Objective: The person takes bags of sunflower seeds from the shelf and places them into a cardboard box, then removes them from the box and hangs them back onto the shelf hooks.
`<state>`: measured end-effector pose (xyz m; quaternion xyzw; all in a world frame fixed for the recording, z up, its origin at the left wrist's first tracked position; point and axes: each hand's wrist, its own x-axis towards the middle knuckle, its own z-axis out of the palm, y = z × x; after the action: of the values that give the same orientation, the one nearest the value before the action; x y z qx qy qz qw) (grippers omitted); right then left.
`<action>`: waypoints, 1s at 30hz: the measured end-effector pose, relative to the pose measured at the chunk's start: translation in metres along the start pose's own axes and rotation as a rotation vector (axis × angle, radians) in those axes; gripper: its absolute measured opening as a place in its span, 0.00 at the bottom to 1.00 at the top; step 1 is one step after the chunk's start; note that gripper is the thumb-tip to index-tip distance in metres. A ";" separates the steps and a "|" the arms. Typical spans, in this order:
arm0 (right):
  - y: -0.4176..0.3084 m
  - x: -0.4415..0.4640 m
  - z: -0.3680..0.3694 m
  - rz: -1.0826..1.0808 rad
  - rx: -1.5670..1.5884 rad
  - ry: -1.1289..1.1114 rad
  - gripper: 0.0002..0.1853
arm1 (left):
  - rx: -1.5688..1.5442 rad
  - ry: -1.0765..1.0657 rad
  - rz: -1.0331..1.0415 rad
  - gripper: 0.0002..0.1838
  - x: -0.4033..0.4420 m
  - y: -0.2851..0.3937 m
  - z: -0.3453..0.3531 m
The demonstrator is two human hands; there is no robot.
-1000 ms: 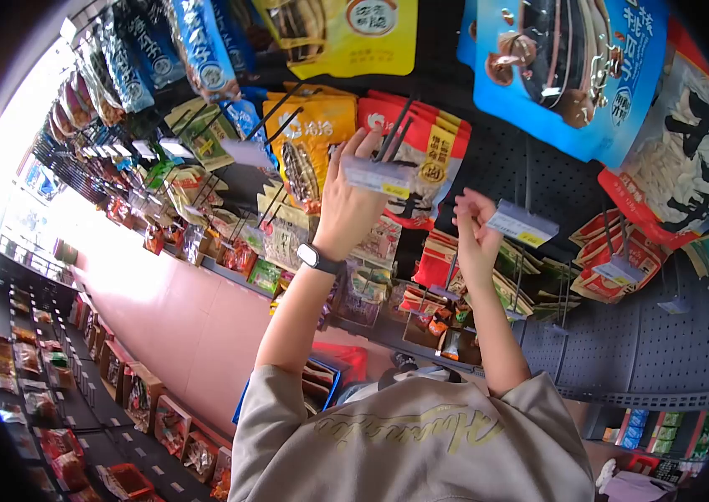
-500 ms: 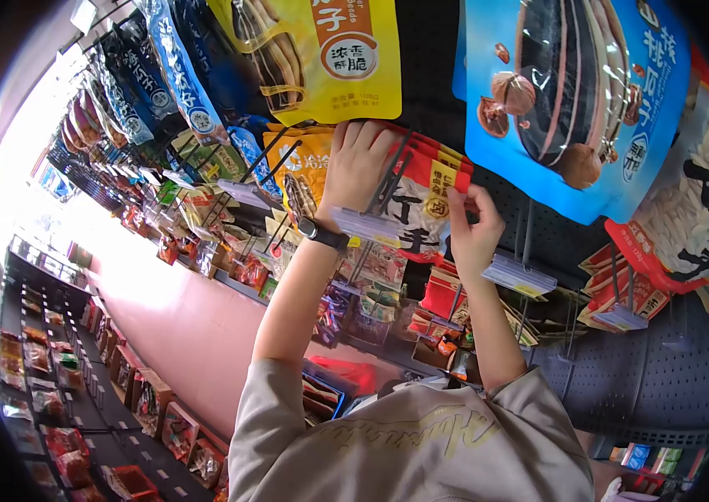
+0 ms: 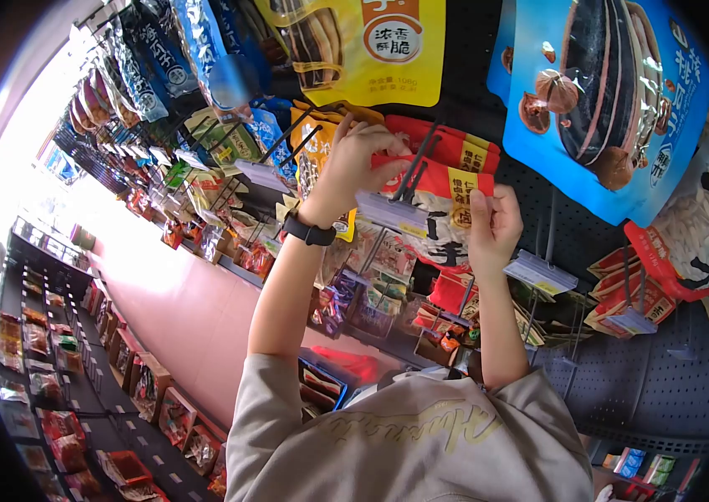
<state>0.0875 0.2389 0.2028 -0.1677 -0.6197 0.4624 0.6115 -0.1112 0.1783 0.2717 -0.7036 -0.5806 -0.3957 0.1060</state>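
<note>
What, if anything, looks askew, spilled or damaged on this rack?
The front red-and-white bag sits lower than the red bags behind it, out of line with them. The right hand grips its edge and the left hand is at its other side, so handling probably explains it. No spill or tear shows.

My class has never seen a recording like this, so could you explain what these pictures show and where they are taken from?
There is no robot: these are a person's bare hands. All three pictures come from one camera on that person's head, looking forward and down.

The right hand pinches the side of a red-topped packet by the display hooks. The left hand, with a dark watch on its wrist, is at the packet's other side; its grip is unclear. Yellow and blue bags hang above.
</note>
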 end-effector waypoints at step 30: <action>0.000 -0.149 0.074 0.745 0.243 -1.017 0.03 | -0.798 0.552 -0.995 0.05 -0.329 0.081 -0.051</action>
<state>0.0494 0.0970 0.1260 -0.0610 -0.6759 0.7324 0.0542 -0.0642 -0.1189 0.1067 -0.2126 -0.5960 -0.7450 -0.2111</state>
